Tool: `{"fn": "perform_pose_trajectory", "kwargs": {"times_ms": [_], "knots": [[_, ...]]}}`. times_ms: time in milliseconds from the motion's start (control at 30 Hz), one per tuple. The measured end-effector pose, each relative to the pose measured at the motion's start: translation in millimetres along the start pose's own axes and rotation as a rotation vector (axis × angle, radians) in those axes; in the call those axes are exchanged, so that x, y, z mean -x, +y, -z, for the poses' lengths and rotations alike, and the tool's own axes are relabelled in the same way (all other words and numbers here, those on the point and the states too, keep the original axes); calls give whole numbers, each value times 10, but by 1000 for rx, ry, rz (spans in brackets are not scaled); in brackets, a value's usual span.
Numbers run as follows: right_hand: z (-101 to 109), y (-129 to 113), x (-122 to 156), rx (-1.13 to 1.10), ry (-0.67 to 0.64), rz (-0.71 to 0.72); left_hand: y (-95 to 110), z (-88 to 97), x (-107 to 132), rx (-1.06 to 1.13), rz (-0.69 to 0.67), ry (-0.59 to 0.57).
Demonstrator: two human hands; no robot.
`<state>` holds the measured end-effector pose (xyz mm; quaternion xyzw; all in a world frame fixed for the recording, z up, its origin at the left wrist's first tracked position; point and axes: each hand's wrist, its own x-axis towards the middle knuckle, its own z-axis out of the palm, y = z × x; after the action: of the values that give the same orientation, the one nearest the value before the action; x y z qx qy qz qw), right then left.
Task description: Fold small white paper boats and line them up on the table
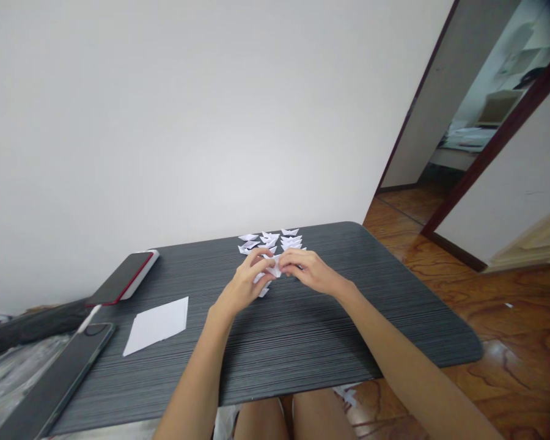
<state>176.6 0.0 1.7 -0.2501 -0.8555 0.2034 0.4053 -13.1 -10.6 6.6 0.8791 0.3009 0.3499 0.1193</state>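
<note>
Between my two hands, a small piece of folded white paper (276, 267) is held just above the dark table. My left hand (250, 278) pinches its left side, thumb below and fingers above. On the right side, my right hand (306, 267) grips it with bent fingers. Directly behind the hands stand several white paper boats (291, 242), grouped in rows toward the wall. Another bit of folded white paper (263, 293) lies under my left hand, partly hidden by it.
A stack of white paper sheets (158, 324) lies to the left on the dark striped table (293, 360). Beyond it is a dark tablet-like slab with a red edge (123, 278). A phone (59, 382) rests at the left edge. A white wall (211, 122) borders the back.
</note>
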Motion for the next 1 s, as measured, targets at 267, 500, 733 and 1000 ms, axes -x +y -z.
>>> {"fn": "perform_pose_trajectory", "kwargs": {"times_ms": [267, 500, 733, 1000], "knots": [[12, -15, -1, -7, 21, -38, 1, -22, 4, 9, -23, 44], [7, -27, 0, -36, 56, -48, -34, -65, 10, 21, -46, 115], [17, -66, -30, -192, 75, -105, -1, -120, 2, 90, -37, 240], [14, -104, -47, -146, 139, -80, 49, -166, -12, 141, -7, 348]]}}
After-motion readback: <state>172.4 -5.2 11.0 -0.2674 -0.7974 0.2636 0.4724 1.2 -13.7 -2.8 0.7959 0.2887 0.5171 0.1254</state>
